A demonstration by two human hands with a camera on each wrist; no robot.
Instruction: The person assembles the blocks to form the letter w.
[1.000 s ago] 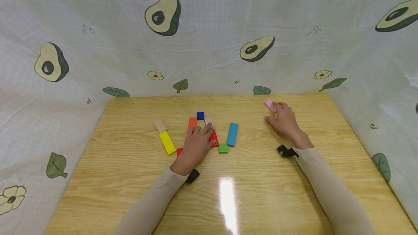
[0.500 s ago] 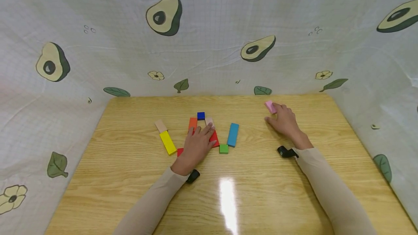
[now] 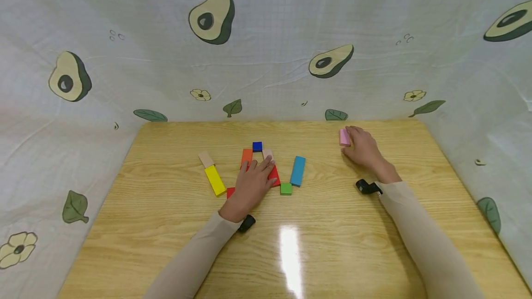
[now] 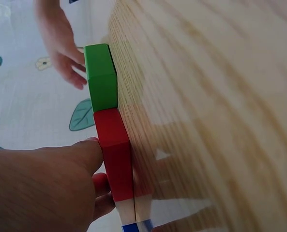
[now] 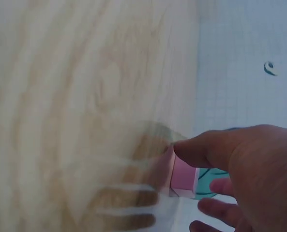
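Note:
In the head view my left hand lies over a group of coloured blocks, fingers spread. Its thumb is at the side of a red block in the left wrist view. A green block stands end to end with that red one; a pale block and a blue block lie beyond. An orange block shows past the fingertips, and part of another red block by the wrist. At the back right my right hand holds a pink block between thumb and fingers, low at the table.
Left of the group, a yellow block meets a beige block. A light blue block lies on the right, near the green one. The wooden table ends at a patterned cloth behind and at both sides.
The pink block has turned from slanted to nearly straight, and my right hand has shifted slightly, its thumb closer to the block. My left hand stays on the blocks.

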